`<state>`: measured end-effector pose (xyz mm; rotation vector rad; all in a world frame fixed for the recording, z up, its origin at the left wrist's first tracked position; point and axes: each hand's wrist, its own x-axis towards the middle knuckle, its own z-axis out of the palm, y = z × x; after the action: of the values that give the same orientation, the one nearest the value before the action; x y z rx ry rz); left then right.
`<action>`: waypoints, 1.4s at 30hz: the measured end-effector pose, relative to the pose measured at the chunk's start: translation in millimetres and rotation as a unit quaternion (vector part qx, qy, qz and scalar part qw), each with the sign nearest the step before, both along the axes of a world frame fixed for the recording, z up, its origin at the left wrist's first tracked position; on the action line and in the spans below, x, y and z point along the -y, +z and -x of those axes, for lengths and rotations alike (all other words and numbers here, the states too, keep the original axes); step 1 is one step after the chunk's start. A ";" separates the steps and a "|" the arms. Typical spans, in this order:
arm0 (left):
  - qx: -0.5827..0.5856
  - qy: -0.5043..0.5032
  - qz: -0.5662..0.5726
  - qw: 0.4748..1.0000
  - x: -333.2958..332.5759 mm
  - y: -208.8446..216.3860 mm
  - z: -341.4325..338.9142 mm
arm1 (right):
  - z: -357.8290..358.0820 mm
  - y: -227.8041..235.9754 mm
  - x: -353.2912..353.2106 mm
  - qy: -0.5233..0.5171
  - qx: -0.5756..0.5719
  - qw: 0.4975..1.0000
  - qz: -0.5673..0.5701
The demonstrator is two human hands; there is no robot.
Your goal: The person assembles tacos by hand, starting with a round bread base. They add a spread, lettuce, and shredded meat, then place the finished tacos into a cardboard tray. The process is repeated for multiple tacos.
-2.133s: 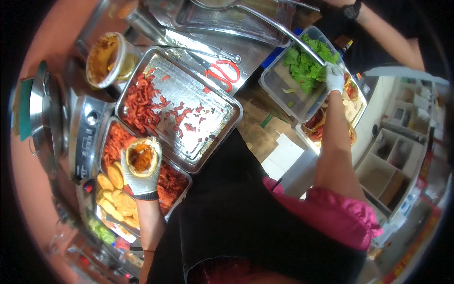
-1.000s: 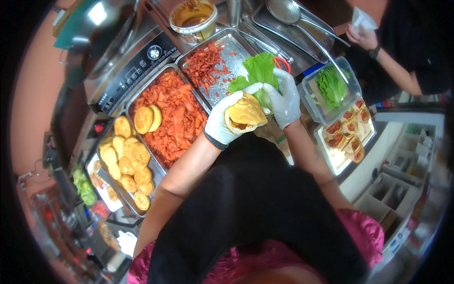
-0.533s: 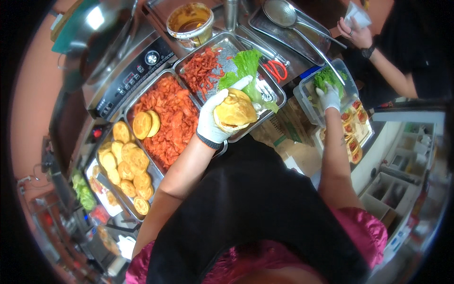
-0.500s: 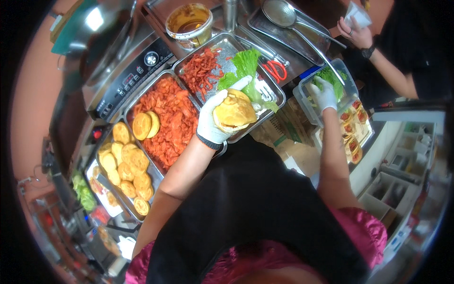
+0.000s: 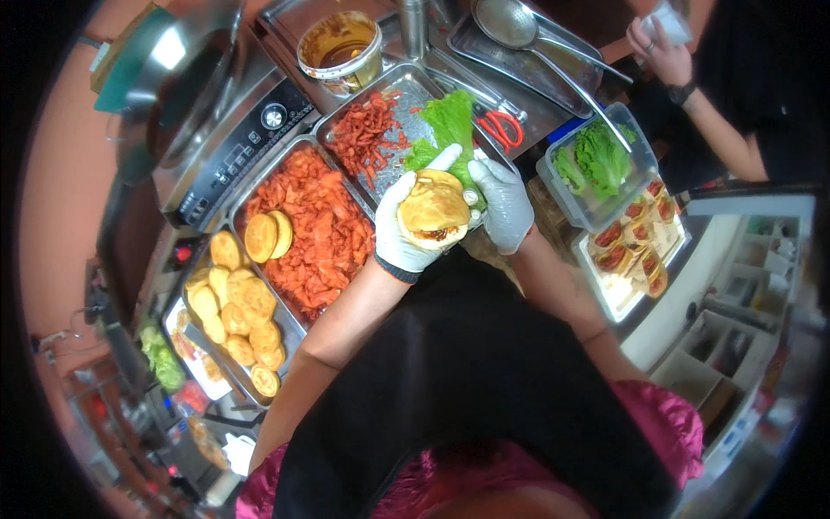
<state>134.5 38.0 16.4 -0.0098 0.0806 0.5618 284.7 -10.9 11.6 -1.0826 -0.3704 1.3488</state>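
My left hand (image 5: 410, 227), in a white glove, is closed around a round golden flatbread bun (image 5: 433, 210). Dark reddish filling shows at the bun's near open edge. Close against the bun's right side is my gloved right hand (image 5: 506, 206), its fingers curled at the lower end of a green lettuce leaf (image 5: 451, 119). That leaf reaches up over a metal tray (image 5: 413, 84), where shredded red meat (image 5: 367, 130) lies to the left. What the right fingertips press on is partly hidden by the bun.
Left, a tray holds red meat pieces (image 5: 311, 225); beside it are plain buns (image 5: 246, 298). A sauce tub (image 5: 339, 52), red-handled scissors (image 5: 501, 130) and a skimmer (image 5: 508, 22) lie beyond. Right are a lettuce box (image 5: 601, 164), filled buns (image 5: 640, 246) and another person's hand (image 5: 661, 52).
My right hand has moved left from the lettuce box to the bun and the leaf. My left hand, with the bun, has shifted slightly right. The other person's hand has moved slightly.
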 end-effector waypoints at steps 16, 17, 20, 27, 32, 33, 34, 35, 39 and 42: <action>-0.044 -0.008 -0.102 0.994 -11.0 5.5 8.1 | -210.5 -85.8 54.3 -0.146 0.760 0.564 0.288; -0.050 -0.018 -0.124 0.991 -12.1 6.0 9.7 | -199.5 -78.9 44.9 -0.113 0.683 0.690 0.211; -0.054 -0.039 -0.125 0.990 -6.6 8.8 7.0 | -97.2 -9.3 6.6 0.058 0.161 0.985 -0.021; -0.084 0.032 -0.038 0.995 -1.1 -10.3 47.4 | -24.9 7.5 -28.7 0.018 0.073 0.997 -0.001; -0.063 0.178 0.084 0.978 3.1 -38.5 83.8 | 6.6 14.0 -29.6 0.026 0.075 0.995 -0.059; -0.090 0.209 0.121 0.966 3.5 -41.2 86.1 | 25.2 23.7 -26.9 0.013 0.087 0.994 -0.069; -0.113 0.241 0.156 0.951 2.5 -43.3 88.1 | 40.3 24.0 -22.5 0.036 0.156 0.983 -0.088; -0.161 0.254 0.199 0.933 2.5 -43.7 91.5 | 53.9 24.0 -17.2 0.058 0.223 0.967 -0.109; -0.142 0.298 0.158 0.930 12.0 -33.1 99.2 | 97.1 4.4 -11.8 0.120 0.508 0.768 -0.371; 0.028 0.228 0.095 0.969 18.3 -60.8 121.1 | 108.8 -1.1 -15.1 0.198 0.585 0.675 -0.405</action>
<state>13.4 19.8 -44.4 -0.2356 0.0780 1.0114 175.9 4.3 10.5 -0.9472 -2.0478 0.4570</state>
